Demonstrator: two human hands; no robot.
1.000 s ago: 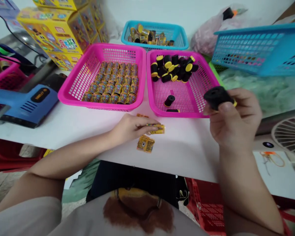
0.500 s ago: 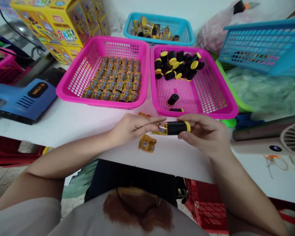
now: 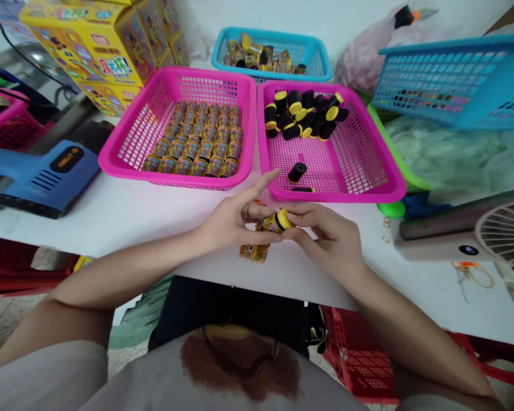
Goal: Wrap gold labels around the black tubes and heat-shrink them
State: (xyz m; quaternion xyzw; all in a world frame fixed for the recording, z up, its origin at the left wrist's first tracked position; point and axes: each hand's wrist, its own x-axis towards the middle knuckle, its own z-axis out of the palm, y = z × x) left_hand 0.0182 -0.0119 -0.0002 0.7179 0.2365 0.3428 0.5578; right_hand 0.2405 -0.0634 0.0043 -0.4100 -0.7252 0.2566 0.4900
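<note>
A white table (image 3: 111, 220) carries two magenta plastic baskets (image 3: 188, 184), a blue basket (image 3: 274, 34) behind them, stacked yellow printed boxes (image 3: 98, 51) at the far left, a blue power tool (image 3: 47, 171) to the left and a fan (image 3: 505, 231) at the right. Near the table's front edge, a small printed cylinder with a yellow cap (image 3: 274, 224) sits clamped between the left hand (image 3: 233, 220) and right hand (image 3: 325, 240), its long axis nearly level, the cap pointing right and slightly upward. The left forefinger lifts free toward the baskets. A flat printed packet (image 3: 254, 253) lies on the table just below.
</note>
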